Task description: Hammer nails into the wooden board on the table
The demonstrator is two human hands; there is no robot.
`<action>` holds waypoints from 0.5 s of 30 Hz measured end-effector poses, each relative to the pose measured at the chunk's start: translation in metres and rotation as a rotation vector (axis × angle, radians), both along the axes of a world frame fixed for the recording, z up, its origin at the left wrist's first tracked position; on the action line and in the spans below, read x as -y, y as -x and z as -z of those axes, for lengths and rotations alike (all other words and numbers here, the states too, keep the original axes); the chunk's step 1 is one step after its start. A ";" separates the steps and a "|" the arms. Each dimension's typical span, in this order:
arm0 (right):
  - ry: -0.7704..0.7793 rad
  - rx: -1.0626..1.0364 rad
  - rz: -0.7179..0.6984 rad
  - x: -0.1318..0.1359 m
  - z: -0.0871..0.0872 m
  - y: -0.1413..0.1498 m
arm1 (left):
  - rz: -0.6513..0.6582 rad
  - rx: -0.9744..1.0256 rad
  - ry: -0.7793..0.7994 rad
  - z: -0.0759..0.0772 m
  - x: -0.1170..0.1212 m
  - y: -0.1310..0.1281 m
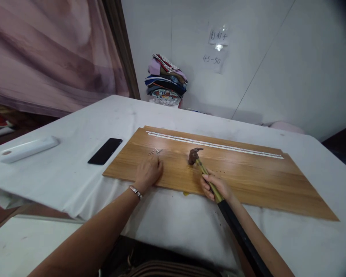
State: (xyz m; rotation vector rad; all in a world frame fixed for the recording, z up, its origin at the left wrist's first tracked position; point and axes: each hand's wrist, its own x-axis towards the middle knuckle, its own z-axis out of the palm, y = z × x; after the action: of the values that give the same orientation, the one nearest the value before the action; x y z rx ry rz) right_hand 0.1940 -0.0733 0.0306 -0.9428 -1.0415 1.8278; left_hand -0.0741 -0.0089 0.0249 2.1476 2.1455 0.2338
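Observation:
My right hand (216,185) grips a claw hammer (200,165) by its yellowish handle, partway below the head. The rusty brown head is over the middle of a wooden board (262,181), its claw pointing away to the right; I cannot tell if it touches. On the board's left part rests my left hand (149,170), a metal bracelet at the wrist. Its fingers are curled and mostly hidden from view, so whatever they hold does not show. Just beyond them lie several loose nails (158,151). A short row of small dark marks (220,171) dots the board right of the hammer.
Two pale printed strips (216,145) run along the board's far side. To its left, a black phone (105,151) and a white long-handled object (30,149) lie on the white-covered table (83,119). Folded clothes (166,82) are stacked by the wall.

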 end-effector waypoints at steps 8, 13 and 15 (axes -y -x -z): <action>-0.017 0.028 0.003 -0.003 0.003 -0.005 | 0.001 0.010 0.008 0.003 -0.002 0.000; 0.006 0.054 0.008 -0.004 0.011 -0.005 | 0.006 0.029 0.009 0.005 -0.002 0.001; -0.004 0.049 0.007 -0.004 0.011 -0.005 | 0.014 0.043 -0.001 0.004 -0.002 0.001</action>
State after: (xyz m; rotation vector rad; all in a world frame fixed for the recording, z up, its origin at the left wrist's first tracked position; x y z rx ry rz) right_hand 0.1990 -0.0693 0.0193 -0.9923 -1.0703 1.8038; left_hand -0.0749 -0.0072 0.0205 2.1369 2.1071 0.2781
